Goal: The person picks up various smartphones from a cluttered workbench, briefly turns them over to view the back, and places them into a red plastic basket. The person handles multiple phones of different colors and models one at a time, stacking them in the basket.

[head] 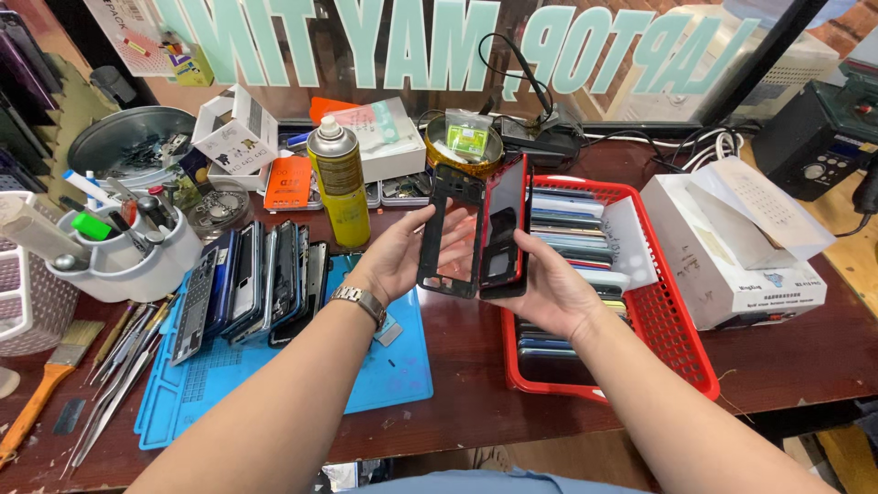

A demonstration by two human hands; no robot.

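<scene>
My left hand [395, 256] holds a black phone frame [450, 229] upright by its lower edge, above the dark wooden table. Right beside it, touching it, stands a phone screen panel with a red rim [505, 229], gripped from below by my right hand [547, 288]. A metal watch [358, 300] sits on my left wrist. Both parts hover between the blue work mat [389, 366] and the red basket [672, 338].
The red basket holds several stacked phones. A row of phone parts [251, 284] stands on the mat, with a yellow spray can [340, 183] behind. White boxes [732, 247] lie at right; tool cups [119, 252], tweezers and a brush [41, 393] at left.
</scene>
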